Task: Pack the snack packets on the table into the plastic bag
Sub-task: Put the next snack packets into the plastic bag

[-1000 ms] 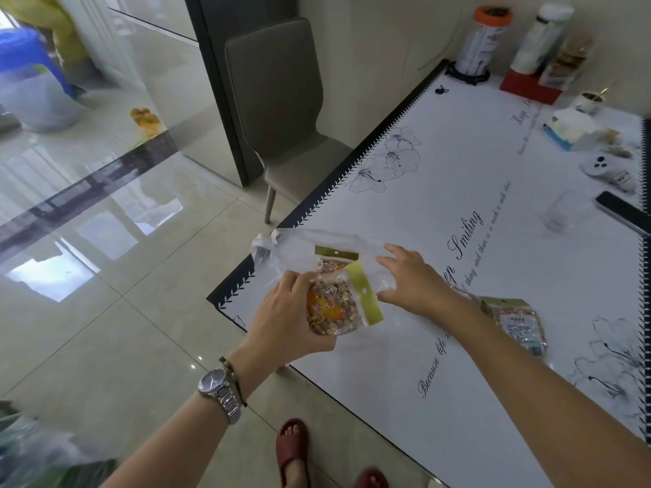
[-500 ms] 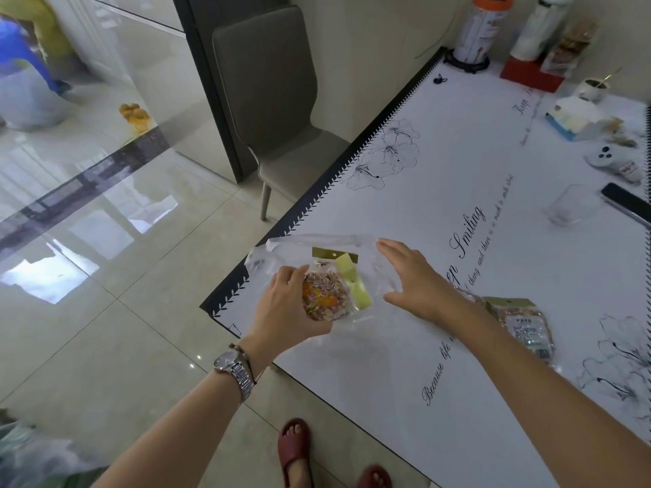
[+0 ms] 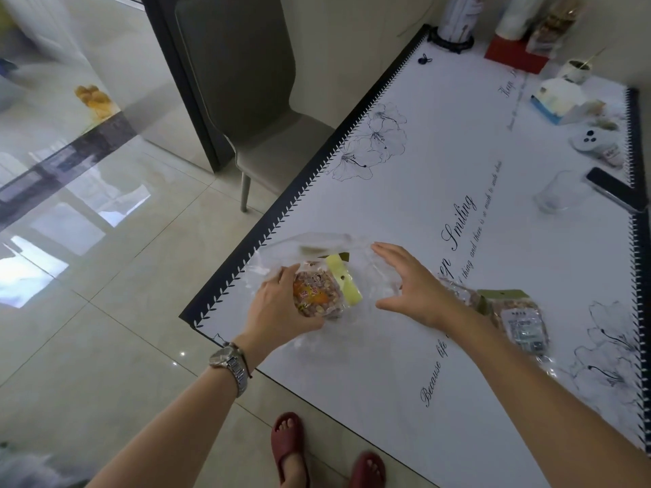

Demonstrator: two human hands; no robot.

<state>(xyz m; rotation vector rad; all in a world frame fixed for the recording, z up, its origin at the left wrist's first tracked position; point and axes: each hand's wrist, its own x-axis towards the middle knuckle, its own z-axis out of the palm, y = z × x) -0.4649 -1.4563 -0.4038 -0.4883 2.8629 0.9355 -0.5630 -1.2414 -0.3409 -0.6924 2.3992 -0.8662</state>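
A clear plastic bag point(image 3: 303, 250) lies at the near left corner of the white table point(image 3: 440, 213). My left hand point(image 3: 278, 304) grips a snack packet point(image 3: 322, 290) of nuts with a yellow-green header, holding it at or in the bag. My right hand point(image 3: 408, 283) hovers just right of the bag with fingers spread and nothing in it. Another snack packet point(image 3: 518, 318) with a green header lies on the table behind my right forearm; a further clear packet point(image 3: 458, 294) shows partly beside that wrist.
A grey chair point(image 3: 246, 86) stands at the table's left side. At the far right sit a drinking glass point(image 3: 560, 191), a dark phone point(image 3: 616, 188), a white remote point(image 3: 591, 140), a tissue box point(image 3: 556, 100), tall canisters and a red box. The table edge runs close to my feet.
My left hand has pushed the nut packet slightly further toward the bag. My right hand has lifted off the bag and spread its fingers. The camera has tilted.
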